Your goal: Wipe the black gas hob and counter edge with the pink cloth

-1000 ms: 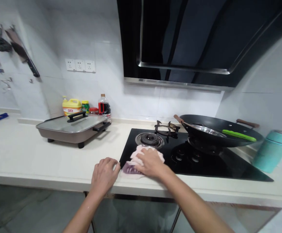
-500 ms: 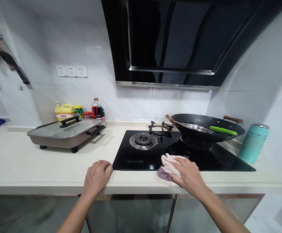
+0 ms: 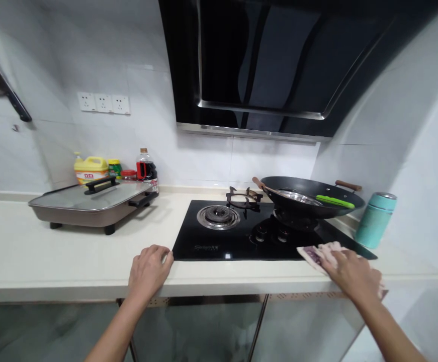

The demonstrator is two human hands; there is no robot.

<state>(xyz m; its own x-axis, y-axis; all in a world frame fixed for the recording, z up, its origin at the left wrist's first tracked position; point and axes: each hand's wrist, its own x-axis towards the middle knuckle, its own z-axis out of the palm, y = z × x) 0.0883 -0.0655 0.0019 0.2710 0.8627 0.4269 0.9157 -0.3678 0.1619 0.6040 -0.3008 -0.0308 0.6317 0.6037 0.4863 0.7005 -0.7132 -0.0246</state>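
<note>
While left grip (image 3: pixel 151 267) rests loosely curled, seemingly empty | right grip (image 3: pixel 355 273) clutches pink cloth (image 3: pixel 325 249)

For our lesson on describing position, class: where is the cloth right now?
In the head view, the cloth is right of centre, under the right hand, at the front right edge of the black cooktop.

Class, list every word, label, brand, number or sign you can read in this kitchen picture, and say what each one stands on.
"立白": on the label of the yellow jug.
Pale lettering near the front left of the black hob: too blurred to read surely.
Labels on the dark sauce bottle and green jar: too small and blurred.
</note>
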